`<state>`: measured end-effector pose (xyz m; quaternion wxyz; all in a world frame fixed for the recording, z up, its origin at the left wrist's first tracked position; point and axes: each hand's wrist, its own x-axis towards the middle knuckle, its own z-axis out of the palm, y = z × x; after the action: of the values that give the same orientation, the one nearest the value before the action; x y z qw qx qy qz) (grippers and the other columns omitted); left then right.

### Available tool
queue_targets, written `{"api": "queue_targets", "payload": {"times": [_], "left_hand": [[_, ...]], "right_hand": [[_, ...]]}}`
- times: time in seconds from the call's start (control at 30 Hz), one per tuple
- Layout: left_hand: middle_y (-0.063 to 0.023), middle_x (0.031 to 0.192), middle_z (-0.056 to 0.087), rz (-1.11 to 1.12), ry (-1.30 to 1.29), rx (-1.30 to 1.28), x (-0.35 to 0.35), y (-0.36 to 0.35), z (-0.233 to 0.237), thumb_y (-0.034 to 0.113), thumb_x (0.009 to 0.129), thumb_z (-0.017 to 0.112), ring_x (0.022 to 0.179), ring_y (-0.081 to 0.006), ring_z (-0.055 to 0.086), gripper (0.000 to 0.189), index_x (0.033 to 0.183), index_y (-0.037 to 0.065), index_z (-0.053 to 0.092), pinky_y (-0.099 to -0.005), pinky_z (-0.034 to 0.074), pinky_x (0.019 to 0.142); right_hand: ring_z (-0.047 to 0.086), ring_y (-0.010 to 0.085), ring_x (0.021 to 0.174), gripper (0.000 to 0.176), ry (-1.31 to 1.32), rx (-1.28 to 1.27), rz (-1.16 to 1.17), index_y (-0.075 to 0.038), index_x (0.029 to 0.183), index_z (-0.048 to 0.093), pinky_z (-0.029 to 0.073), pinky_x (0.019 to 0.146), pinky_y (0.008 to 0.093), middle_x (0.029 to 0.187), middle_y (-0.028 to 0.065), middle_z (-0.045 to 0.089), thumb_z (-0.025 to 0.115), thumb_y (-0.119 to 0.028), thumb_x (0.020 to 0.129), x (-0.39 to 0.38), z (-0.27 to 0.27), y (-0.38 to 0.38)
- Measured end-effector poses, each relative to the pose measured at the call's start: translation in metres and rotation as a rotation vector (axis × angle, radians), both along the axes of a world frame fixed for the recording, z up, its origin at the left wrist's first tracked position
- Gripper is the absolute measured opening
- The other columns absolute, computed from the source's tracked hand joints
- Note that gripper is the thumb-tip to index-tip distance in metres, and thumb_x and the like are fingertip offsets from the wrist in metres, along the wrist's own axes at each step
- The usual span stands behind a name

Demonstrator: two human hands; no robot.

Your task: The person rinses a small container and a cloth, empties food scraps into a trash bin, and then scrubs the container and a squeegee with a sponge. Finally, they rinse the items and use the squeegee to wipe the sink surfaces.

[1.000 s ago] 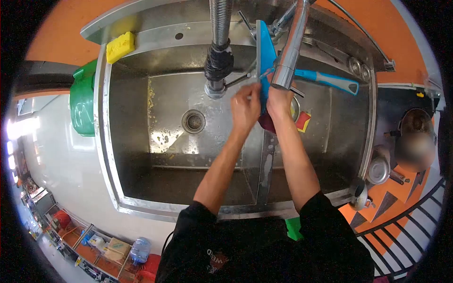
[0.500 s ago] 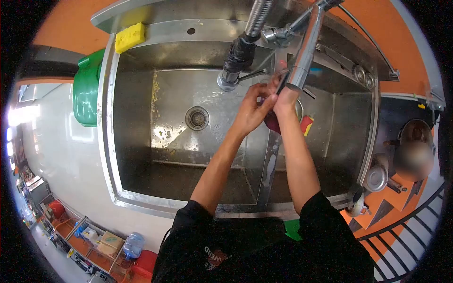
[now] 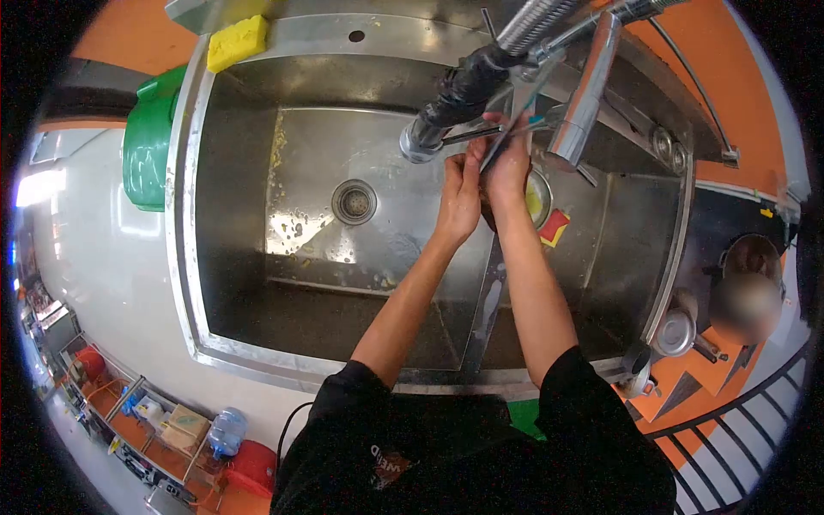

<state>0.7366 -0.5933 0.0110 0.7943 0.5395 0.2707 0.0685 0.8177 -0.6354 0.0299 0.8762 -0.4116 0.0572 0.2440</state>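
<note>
My two hands meet over the divider of a steel double sink point(image 3: 184, 257), just below the taps. My right hand point(image 3: 508, 167) grips a thin flat board point(image 3: 522, 107), seen edge-on and tilted up to the right, with a trace of blue on it. My left hand point(image 3: 459, 193) is closed against the board's lower end and against my right hand. A dark red cloth point(image 3: 489, 219) shows just under the hands; which hand holds it I cannot tell. The spray hose head point(image 3: 421, 142) hangs right beside my left hand.
A chrome spout point(image 3: 592, 99) juts over the right basin, where a red and yellow piece point(image 3: 554, 225) lies. The drain point(image 3: 354, 202) sits in the left basin. A yellow sponge point(image 3: 238, 41) rests on the rim, a green can point(image 3: 146, 146) stands left. A person point(image 3: 742, 300) is at right with pots point(image 3: 674, 335).
The board has turned from showing its blue face to edge-on. Both hands have closed together on it and shifted slightly. The view has tilted, so the taps sit further right.
</note>
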Motion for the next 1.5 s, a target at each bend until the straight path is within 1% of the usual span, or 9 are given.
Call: {"api": "queue_targets", "payload": {"times": [0.2,0.4,0.53,0.67,0.87,1.0,1.07,1.33,1.5], "left_hand": [[-0.0090,0.090,0.054,0.145,-0.003,0.053,0.008,0.012,-0.001,0.045,0.098,0.034,0.080,-0.0139,0.054,0.047,0.103,0.000,0.048,-0.0270,0.046,0.058],[-0.0034,0.085,0.058,-0.075,0.012,-0.111,0.006,0.018,0.006,0.033,0.096,0.048,0.066,-0.0092,0.056,0.033,0.104,0.002,0.054,-0.0237,0.045,0.054],[-0.0042,0.091,0.061,-0.048,-0.073,-0.356,0.005,0.023,0.008,0.024,0.093,0.055,0.072,-0.0108,0.059,0.029,0.110,0.002,0.053,-0.0250,0.048,0.061],[-0.0044,0.100,0.061,-0.058,-0.088,-0.401,-0.006,0.040,-0.010,0.020,0.085,0.063,0.087,-0.0136,0.058,0.034,0.114,0.004,0.054,-0.0268,0.047,0.074],[-0.0064,0.106,0.060,-0.126,-0.092,-0.905,-0.058,0.051,0.012,0.013,0.086,0.058,0.095,-0.0201,0.059,0.026,0.111,0.011,0.055,-0.0359,0.047,0.085],[-0.0105,0.107,0.060,0.029,-0.022,-0.945,-0.106,0.056,0.000,0.026,0.089,0.059,0.100,-0.0283,0.060,0.021,0.105,0.013,0.054,-0.0427,0.046,0.090],[-0.0114,0.107,0.060,0.030,-0.028,-0.904,-0.128,0.073,0.004,0.030,0.089,0.059,0.101,-0.0312,0.060,0.023,0.104,0.013,0.054,-0.0441,0.046,0.090],[-0.0116,0.114,0.057,0.183,0.100,-0.577,-0.255,0.116,0.015,0.030,0.096,0.048,0.102,-0.0338,0.060,0.023,0.105,0.009,0.052,-0.0438,0.048,0.087],[-0.0119,0.110,0.058,0.309,0.062,-0.472,-0.304,0.125,0.035,0.028,0.096,0.050,0.099,-0.0320,0.062,0.021,0.106,0.009,0.051,-0.0380,0.051,0.075]], "right_hand": [[0.054,0.0128,0.078,0.055,-0.480,-0.796,-0.256,0.004,0.101,0.057,0.042,0.070,0.0236,0.085,0.0072,0.060,0.055,-0.051,0.089,0.028,-0.059,0.013],[0.048,0.0122,0.079,0.051,-0.571,-0.750,-0.320,0.002,0.102,0.055,0.041,0.072,0.0281,0.088,0.0035,0.056,0.053,-0.048,0.091,0.019,0.019,0.031],[0.052,0.0140,0.079,0.051,-0.526,-0.844,-0.198,0.001,0.100,0.059,0.041,0.070,0.0291,0.088,0.0049,0.059,0.056,-0.049,0.089,0.020,0.019,0.013],[0.058,0.0343,0.086,0.042,-0.569,-1.457,0.531,-0.001,0.096,0.064,0.043,0.077,0.0396,0.092,0.0186,0.062,0.058,-0.042,0.087,-0.006,0.036,-0.009],[0.046,0.0392,0.110,0.039,-0.988,-1.170,0.291,0.001,0.091,0.065,0.037,0.091,0.0467,0.113,0.0224,0.054,0.058,-0.038,0.087,-0.071,0.018,-0.035],[0.033,0.0415,0.124,0.044,-1.282,-1.311,0.730,-0.005,0.112,0.058,0.031,0.099,0.0513,0.130,0.0218,0.041,0.060,-0.039,0.085,-0.075,0.045,-0.062],[0.030,0.0415,0.128,0.052,-1.493,-1.431,0.381,-0.008,0.121,0.054,0.029,0.103,0.0522,0.135,0.0200,0.037,0.064,-0.041,0.081,-0.051,0.039,-0.073],[0.035,0.0439,0.126,0.057,-1.111,-1.365,0.468,-0.008,0.127,0.048,0.036,0.102,0.0441,0.143,0.0218,0.025,0.068,-0.031,0.078,-0.058,0.030,-0.095],[0.032,0.0444,0.127,0.043,-1.121,-1.343,0.442,-0.012,0.134,0.043,0.032,0.105,0.0454,0.145,0.0248,0.019,0.046,-0.030,0.095,-0.112,0.019,-0.118]]}}
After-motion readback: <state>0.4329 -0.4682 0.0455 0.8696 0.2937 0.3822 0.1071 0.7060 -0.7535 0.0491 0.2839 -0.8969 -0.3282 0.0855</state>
